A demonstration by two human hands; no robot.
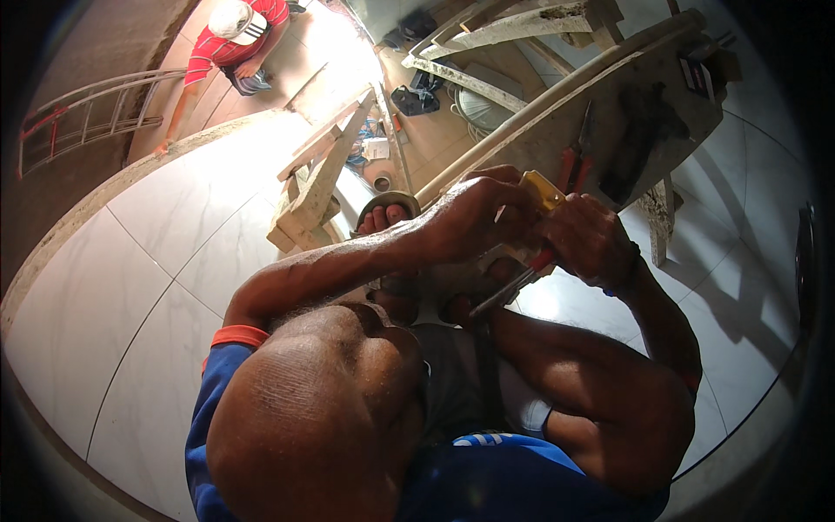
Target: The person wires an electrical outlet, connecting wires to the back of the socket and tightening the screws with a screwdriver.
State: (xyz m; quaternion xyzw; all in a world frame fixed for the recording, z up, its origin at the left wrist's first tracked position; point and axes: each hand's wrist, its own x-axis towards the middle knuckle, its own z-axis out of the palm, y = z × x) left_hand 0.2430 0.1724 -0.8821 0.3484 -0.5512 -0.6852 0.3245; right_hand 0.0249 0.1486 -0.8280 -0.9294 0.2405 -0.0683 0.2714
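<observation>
In front of my raised knees, my left hand (503, 207) is closed, its fingers bent around the end of a small yellow piece (544, 190) whose kind I cannot make out. My right hand (593, 242) meets it from the other side, also closed. From under the right fingers sticks a red-handled metal tool (515, 289), its long grey end slanting down towards my lap. Fingers hide its grip and most of the yellow piece. Just beyond the hands, another red-handled tool (574, 163) with dark jaws lies on a worn board (557, 122).
A dark, long object (642, 143) and a small box (696, 76) are on the board. Wooden trestles (326, 165) stand left of it, by my sandalled foot (383, 217). A person in a red shirt (235, 48) crouches far left, near a metal ladder (100, 113). White tiles (148, 252) surround me.
</observation>
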